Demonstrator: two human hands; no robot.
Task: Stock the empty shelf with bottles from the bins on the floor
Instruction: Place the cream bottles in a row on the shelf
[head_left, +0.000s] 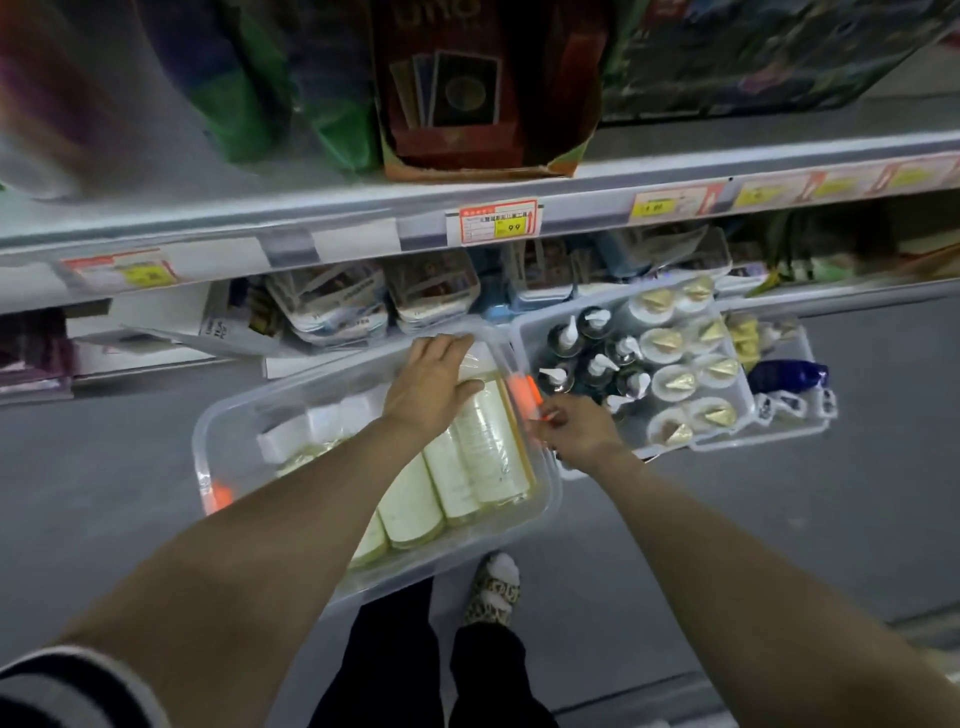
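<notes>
A clear plastic bin (218, 431) on the grey floor holds cream-coloured bottles (483, 452) lying side by side, under a clear lid. My left hand (434, 387) lies on that lid, its fingers hooked over the far rim and its thumb spread across the top. My right hand (574, 428) pinches the orange latch (530, 397) on the bin's right side. To the right stands a second clear bin (524, 332) with dark pump bottles (587, 358) and white jars with gold tops (675, 382).
A third bin (821, 410) at the far right holds a blue bottle (787, 375). A low shelf (171, 358) behind the bins carries packaged goods. The shelf above (363, 218) has price tags and card-game boxes. My slippered foot (493, 587) stands just behind the bin.
</notes>
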